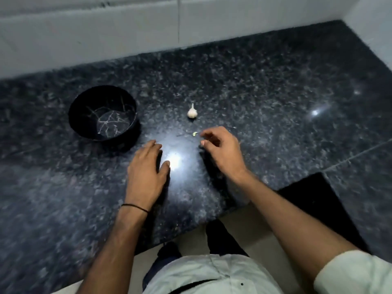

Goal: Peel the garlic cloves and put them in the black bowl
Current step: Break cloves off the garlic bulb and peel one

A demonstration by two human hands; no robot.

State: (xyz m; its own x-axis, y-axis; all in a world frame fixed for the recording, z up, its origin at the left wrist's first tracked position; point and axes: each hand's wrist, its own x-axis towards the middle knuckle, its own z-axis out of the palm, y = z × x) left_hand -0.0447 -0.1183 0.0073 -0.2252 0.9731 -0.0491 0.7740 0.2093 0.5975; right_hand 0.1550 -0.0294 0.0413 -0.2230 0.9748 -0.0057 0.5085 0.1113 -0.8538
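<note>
A black bowl (102, 113) with white marble veining inside stands on the dark granite counter (254, 92), at the left. A whole white garlic bulb (192, 112) sits upright right of the bowl. Nearer me lies a small pale garlic clove (195, 134). My right hand (220, 149) hovers just right of the clove, fingers loosely curled, fingertips a short way from it, holding nothing. My left hand (148, 168) lies palm down with straight fingers on the counter, below and right of the bowl.
A light tiled wall (127, 35) runs along the back and right of the counter. The counter's front edge cuts diagonally near my body, with a dark block (314, 200) at its right corner. A bright light reflection sits between my hands.
</note>
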